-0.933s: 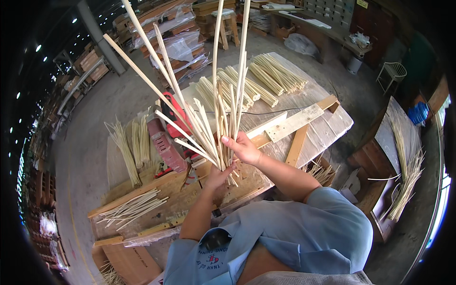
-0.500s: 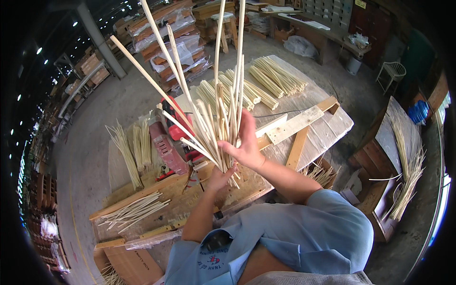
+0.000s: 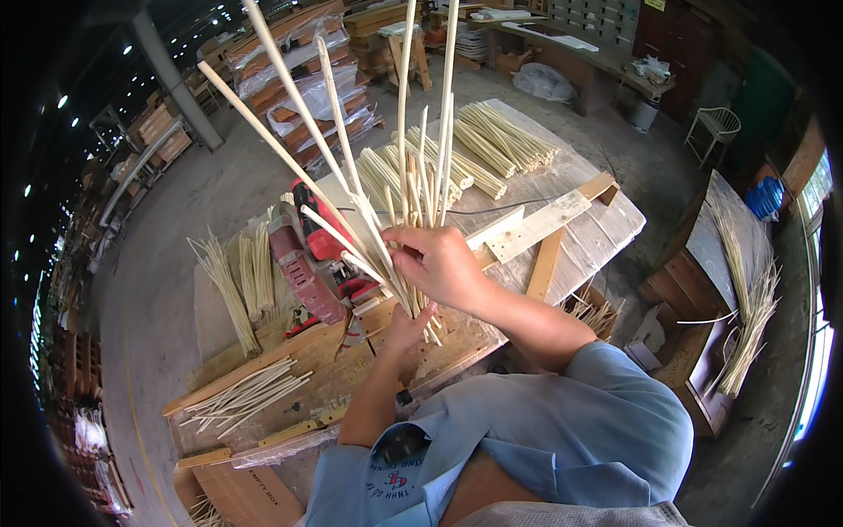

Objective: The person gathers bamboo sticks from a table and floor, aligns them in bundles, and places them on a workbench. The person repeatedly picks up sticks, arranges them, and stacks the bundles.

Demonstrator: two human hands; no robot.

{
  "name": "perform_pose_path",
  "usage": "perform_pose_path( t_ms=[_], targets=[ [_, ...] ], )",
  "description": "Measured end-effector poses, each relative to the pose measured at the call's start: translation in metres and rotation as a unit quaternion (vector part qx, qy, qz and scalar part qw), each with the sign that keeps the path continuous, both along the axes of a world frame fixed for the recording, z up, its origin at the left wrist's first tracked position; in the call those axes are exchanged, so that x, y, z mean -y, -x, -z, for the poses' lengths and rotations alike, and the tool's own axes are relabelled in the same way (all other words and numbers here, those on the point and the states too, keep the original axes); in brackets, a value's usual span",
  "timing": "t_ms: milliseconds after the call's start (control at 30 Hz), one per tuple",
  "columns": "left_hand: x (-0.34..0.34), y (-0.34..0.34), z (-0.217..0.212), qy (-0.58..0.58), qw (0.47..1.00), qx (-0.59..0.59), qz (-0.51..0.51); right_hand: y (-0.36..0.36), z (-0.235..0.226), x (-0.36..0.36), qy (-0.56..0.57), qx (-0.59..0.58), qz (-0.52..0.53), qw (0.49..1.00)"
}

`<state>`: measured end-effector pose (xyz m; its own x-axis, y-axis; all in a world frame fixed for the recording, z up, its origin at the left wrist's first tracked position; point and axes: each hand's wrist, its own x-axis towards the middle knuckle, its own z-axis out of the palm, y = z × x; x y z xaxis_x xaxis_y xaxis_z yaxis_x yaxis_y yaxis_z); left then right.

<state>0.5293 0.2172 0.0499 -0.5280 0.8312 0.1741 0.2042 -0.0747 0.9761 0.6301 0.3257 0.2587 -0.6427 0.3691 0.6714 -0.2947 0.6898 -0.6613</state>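
**A fan of pale sticks held up over the counter**

I hold a bunch of thin pale wooden sticks [image 3: 399,220] upright in front of me, above the near part of the counter [image 3: 597,233]. My right hand [image 3: 443,263] is curled around the bunch from the right, fingers closed against the sticks about where they cross. My left hand [image 3: 406,329] sits just below it, gripping the lower ends of the same bunch from underneath; its fingers are mostly hidden behind the sticks, so I cannot tell how tightly they close. Above my hands the sticks splay out like a fan, some leaning far to the left, others rising almost straight toward the top of the view.

Just to the left of my hands, on the counter, stands a red and black power tool [image 3: 312,263]. Further left lie several loose bundles of sticks [image 3: 241,281], and nearer to me another small pile of sticks [image 3: 250,395] rests on a wooden board. Beyond my hands, at the far side of the counter, more tied bundles [image 3: 492,145] lie side by side. A long wooden batten [image 3: 540,224] runs across the counter to the right of my hands, with a second strip meeting it at an angle.
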Motion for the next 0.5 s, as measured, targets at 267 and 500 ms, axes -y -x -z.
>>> perform_pose_path(
  t_ms=[267,500],
  targets=[
    [0.001,-0.004,0.017,0.000,0.999,0.043,-0.007,-0.055,-0.069,-0.030,0.044,-0.084,0.030,0.995],
    [0.017,0.001,0.012,0.010,0.999,0.038,-0.022,-0.249,-0.157,-0.186,0.130,-0.475,0.070,0.868]
  ],
)
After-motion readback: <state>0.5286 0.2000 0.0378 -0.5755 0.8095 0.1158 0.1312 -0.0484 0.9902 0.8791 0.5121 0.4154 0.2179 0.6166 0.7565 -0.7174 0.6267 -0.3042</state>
